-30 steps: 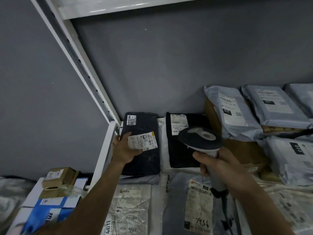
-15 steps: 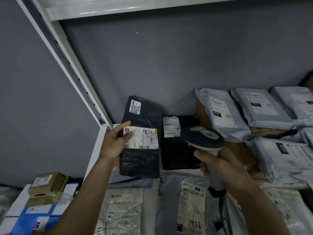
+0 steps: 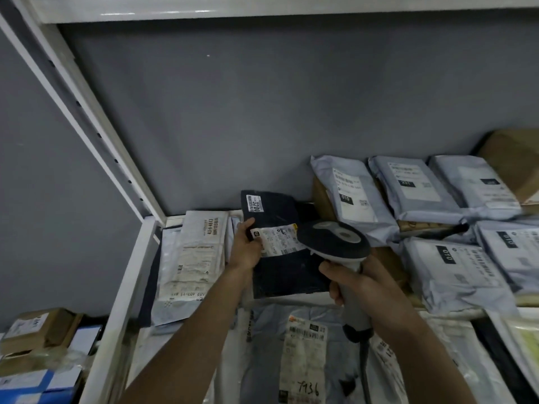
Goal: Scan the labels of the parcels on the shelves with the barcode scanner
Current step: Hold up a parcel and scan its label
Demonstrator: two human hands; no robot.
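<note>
Black plastic, that is what the left hand (image 3: 246,252) is gripping: a black poly mailer (image 3: 280,246), thumb curled over its left edge beside the white shipping label (image 3: 277,239), tipping the packet up off the shelf (image 3: 137,275). The right hand (image 3: 364,284) is wrapping its fingers around the grey handle of the barcode scanner (image 3: 335,243), whose dark head is hovering just over the label's right end and covering part of it.

This looks like the scan itself: label presented, scanner aimed. The next move is probably calling for the mailer to be held flat and steady with the barcode inside the beam, then set down so another parcel can come up.

Reading outward now. A small sticker (image 3: 254,203) at the mailer's top corner is showing "3200". To the left, a pale flat envelope (image 3: 192,258) is carrying what looks like "43-6-4613". In front, a grey mailer's label (image 3: 304,360) is bearing a handwritten "7936". Off to the right, grey poly bags (image 3: 455,269) are lying stacked, black tags reading "010" on some. The shipping label's own print is too fine to read.
</note>
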